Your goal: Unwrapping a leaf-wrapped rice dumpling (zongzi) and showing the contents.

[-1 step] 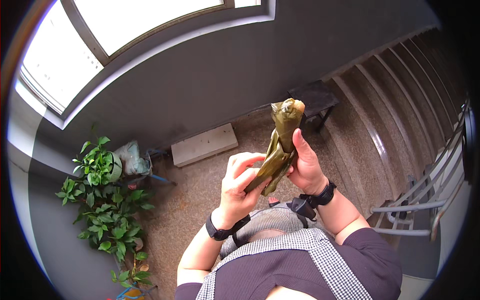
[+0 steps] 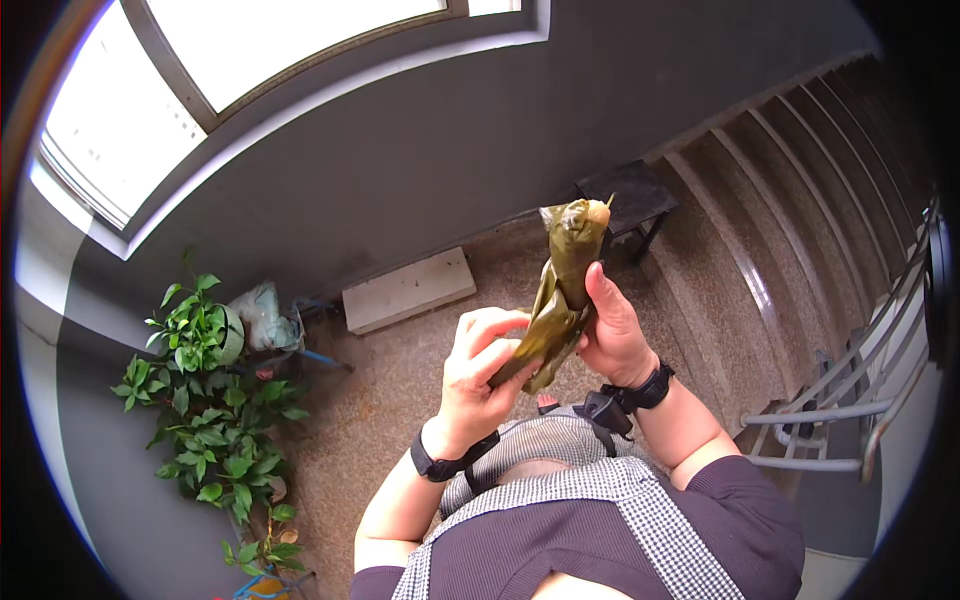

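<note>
A long leaf-wrapped rice dumpling (image 2: 570,265) is held up in front of me, tilted with its upper end leaning right. At that end the olive-green leaf stands apart and pale filling shows. My right hand (image 2: 618,335) is closed round its right side, thumb pointing up along the leaf; most of its other fingers are hidden behind the wrap. On the lower left, my left hand (image 2: 478,372) pinches a loose leaf flap between thumb and fingers. Both wrists carry black bands.
Leafy potted plants (image 2: 220,440) stand at the left below a window. A pale slab (image 2: 410,290) lies by the grey wall, and a small dark table (image 2: 630,195) stands near the stairs (image 2: 740,200). Metal rails (image 2: 820,412) are at the right.
The dumpling's upper end has turned very slightly, and a thin leaf tip now sticks up at its right. My right hand has dropped a touch; both hands keep their hold.
</note>
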Demonstrator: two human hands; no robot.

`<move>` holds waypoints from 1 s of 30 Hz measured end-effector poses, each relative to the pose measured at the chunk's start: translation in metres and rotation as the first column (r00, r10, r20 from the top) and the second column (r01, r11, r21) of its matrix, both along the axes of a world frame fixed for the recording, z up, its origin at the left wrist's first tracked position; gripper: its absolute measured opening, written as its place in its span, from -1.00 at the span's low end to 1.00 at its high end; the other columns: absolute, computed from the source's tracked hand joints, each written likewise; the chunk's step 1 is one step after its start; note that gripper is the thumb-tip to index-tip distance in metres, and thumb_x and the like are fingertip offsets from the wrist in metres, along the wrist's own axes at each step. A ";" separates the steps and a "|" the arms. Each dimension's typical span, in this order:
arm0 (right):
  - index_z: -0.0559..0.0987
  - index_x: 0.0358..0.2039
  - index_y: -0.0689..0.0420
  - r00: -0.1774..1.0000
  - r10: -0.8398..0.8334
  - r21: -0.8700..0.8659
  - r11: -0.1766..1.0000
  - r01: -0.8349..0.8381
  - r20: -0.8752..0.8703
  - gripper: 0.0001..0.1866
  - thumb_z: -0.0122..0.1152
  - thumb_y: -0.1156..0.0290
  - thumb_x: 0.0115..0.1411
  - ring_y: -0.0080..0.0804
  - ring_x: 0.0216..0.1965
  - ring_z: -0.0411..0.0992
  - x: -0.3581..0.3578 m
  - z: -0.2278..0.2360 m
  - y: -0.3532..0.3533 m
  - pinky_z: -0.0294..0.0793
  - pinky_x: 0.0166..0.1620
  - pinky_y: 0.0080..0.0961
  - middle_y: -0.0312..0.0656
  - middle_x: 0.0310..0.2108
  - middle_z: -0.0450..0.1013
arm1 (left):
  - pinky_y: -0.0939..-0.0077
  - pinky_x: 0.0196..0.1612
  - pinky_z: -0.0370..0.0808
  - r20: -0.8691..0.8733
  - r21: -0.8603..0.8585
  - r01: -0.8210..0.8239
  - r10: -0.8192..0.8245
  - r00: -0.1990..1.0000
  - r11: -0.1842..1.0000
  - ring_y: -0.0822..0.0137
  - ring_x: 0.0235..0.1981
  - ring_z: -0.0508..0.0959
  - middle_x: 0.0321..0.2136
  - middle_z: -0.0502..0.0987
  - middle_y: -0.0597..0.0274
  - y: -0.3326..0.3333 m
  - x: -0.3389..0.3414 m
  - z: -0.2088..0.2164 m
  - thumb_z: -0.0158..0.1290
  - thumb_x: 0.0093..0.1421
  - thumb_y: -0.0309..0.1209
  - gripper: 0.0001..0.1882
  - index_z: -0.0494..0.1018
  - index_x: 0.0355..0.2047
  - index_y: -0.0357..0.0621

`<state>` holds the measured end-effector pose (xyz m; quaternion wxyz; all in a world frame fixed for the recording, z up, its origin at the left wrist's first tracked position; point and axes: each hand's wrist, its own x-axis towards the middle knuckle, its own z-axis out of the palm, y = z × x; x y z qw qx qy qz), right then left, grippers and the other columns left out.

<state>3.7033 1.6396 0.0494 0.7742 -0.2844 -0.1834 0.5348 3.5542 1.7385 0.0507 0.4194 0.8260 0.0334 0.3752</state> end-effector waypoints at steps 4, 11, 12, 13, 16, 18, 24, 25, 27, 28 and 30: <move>0.45 -0.10 0.12 0.996 0.048 0.066 0.996 -0.054 0.080 -0.55 0.00 0.00 0.24 -0.71 -0.52 0.40 0.008 0.000 -0.004 0.23 -0.64 -0.81 -0.29 -0.30 0.50 | 0.33 -0.11 0.40 -0.014 -0.075 0.100 -0.101 0.995 0.992 0.11 -0.15 0.44 -0.20 0.49 0.13 0.006 -0.004 -0.001 0.24 -0.15 -0.59 -0.74 0.50 -0.39 -0.23; 0.40 -0.04 0.23 0.975 0.014 -0.003 1.000 -0.014 0.223 -0.35 -0.02 -0.15 0.19 -0.51 -0.36 0.47 0.015 -0.009 -0.012 0.51 -0.30 -0.55 -0.17 -0.28 0.49 | 0.37 0.04 0.35 -0.120 -0.243 0.320 -0.356 0.927 0.916 0.27 -0.05 0.44 -0.12 0.46 0.12 0.033 -0.014 -0.002 0.32 -0.13 -0.19 -0.37 0.43 -0.05 -0.19; 0.41 -0.03 0.24 0.983 0.133 0.012 0.991 -0.136 0.130 -0.28 -0.01 -0.22 0.14 -0.45 -0.29 0.49 0.021 -0.016 -0.018 0.52 -0.28 -0.55 -0.13 -0.23 0.48 | 0.39 0.07 0.32 -0.107 -0.407 0.256 -0.324 0.940 0.877 0.29 -0.02 0.43 -0.11 0.46 0.13 0.040 -0.014 -0.006 0.27 -0.06 -0.16 -0.37 0.40 -0.01 -0.19; 0.41 -0.03 0.24 0.981 0.139 0.010 0.990 -0.142 0.133 -0.28 -0.01 -0.22 0.14 -0.45 -0.29 0.49 0.021 -0.020 -0.023 0.52 -0.28 -0.55 -0.13 -0.23 0.48 | 0.40 0.09 0.29 -0.098 -0.559 0.188 -0.290 0.952 0.807 0.31 0.00 0.41 -0.10 0.47 0.15 0.045 -0.013 -0.007 0.21 0.01 -0.13 -0.37 0.37 0.03 -0.20; 0.45 -0.09 0.25 0.958 0.277 -0.037 0.961 -0.275 0.076 -0.32 0.22 -0.13 0.04 -0.50 -0.47 0.46 0.011 -0.017 -0.025 0.47 -0.46 -0.62 -0.19 -0.36 0.48 | 0.38 0.15 0.22 -0.063 -0.589 0.226 -0.322 0.944 0.776 0.33 0.02 0.40 -0.06 0.46 0.14 0.035 -0.003 0.015 -0.08 0.24 -0.07 -0.44 0.33 0.07 -0.28; 0.50 -0.17 0.27 0.904 0.405 -0.020 0.914 -0.406 0.137 -0.40 0.27 -0.05 0.03 -0.51 -0.44 0.46 0.010 -0.018 -0.024 0.47 -0.43 -0.61 -0.18 -0.34 0.49 | 0.36 0.14 0.25 0.012 -0.647 0.303 -0.388 0.922 0.699 0.30 -0.02 0.44 -0.10 0.49 0.10 0.029 0.003 0.015 -0.27 0.35 -0.10 -0.46 0.34 0.02 -0.37; 0.52 -0.19 0.38 0.782 0.588 -0.029 0.802 -0.596 0.205 -0.42 0.35 0.08 0.01 -0.52 -0.41 0.47 0.020 -0.024 -0.021 0.47 -0.30 -0.61 -0.20 -0.39 0.51 | 0.48 -0.04 0.38 0.142 -0.866 0.354 -0.507 0.850 0.352 0.39 -0.20 0.51 -0.28 0.54 0.19 0.035 0.013 0.032 -0.08 0.29 -0.24 -0.67 0.48 -0.21 -0.28; 0.53 -0.20 0.38 0.774 0.596 -0.036 0.796 -0.604 0.213 -0.44 0.36 0.10 0.00 -0.52 -0.40 0.46 0.021 -0.023 -0.021 0.47 -0.30 -0.62 -0.20 -0.39 0.51 | 0.52 -0.09 0.40 0.122 -0.870 0.318 -0.461 0.879 0.376 0.43 -0.24 0.51 -0.32 0.55 0.23 0.036 0.013 0.033 -0.02 0.26 -0.29 -0.75 0.50 -0.27 -0.25; 0.54 -0.21 0.38 0.767 0.602 -0.045 0.792 -0.608 0.220 -0.45 0.37 0.12 -0.01 -0.53 -0.40 0.46 0.023 -0.023 -0.021 0.47 -0.29 -0.62 -0.21 -0.39 0.51 | 0.58 -0.14 0.40 0.144 -0.886 0.310 -0.430 0.891 0.345 0.49 -0.30 0.49 -0.38 0.54 0.30 0.037 0.014 0.036 0.03 0.22 -0.39 -0.85 0.50 -0.31 -0.21; 0.53 -0.21 0.39 0.762 0.601 -0.041 0.791 -0.611 0.240 -0.45 0.38 0.13 -0.02 -0.54 -0.40 0.46 0.024 -0.023 -0.022 0.46 -0.29 -0.63 -0.21 -0.39 0.51 | 0.57 -0.14 0.40 0.152 -0.863 0.328 -0.421 0.894 0.385 0.49 -0.30 0.49 -0.37 0.54 0.30 0.037 0.013 0.034 0.02 0.23 -0.39 -0.85 0.50 -0.30 -0.21; 0.52 -0.19 0.39 0.745 0.604 -0.039 0.783 -0.620 0.283 -0.47 0.39 0.19 -0.03 -0.56 -0.40 0.46 0.028 -0.024 -0.023 0.46 -0.28 -0.63 -0.22 -0.39 0.52 | 0.57 -0.14 0.40 0.160 -0.838 0.349 -0.422 0.892 0.419 0.49 -0.30 0.49 -0.36 0.54 0.29 0.036 0.013 0.034 0.02 0.23 -0.39 -0.85 0.49 -0.29 -0.21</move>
